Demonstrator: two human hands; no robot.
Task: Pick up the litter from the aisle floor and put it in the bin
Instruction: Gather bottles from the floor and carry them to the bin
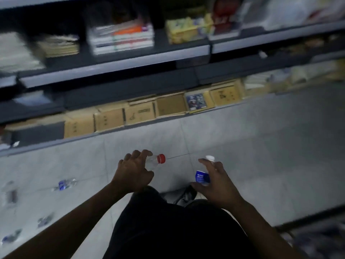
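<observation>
Above the pale grey tiled aisle floor (242, 146), both arms reach forward and each hand carries a bottle. Left hand (133, 171) has its fingers curled round a clear plastic bottle with a red screw cap (156, 160), the cap pointing to the right and the body mostly hidden under the palm. Right hand (217, 181) grips a clear plastic bottle with a white cap and blue label (203, 176), held roughly upright with thumb and fingers wrapped round its middle. Both bottles are off the floor, near each other but apart. More litter lies on the tiles at the left: a crushed clear bottle with a blue label (64, 184) and several blurred scraps (44, 221) toward the lower left corner. Along the far side runs a dark metal shelving unit (115, 67), its bottom tier packed with brown cardboard boxes (110, 119), and stacked packets on the tiers above. No bin shows in this view
</observation>
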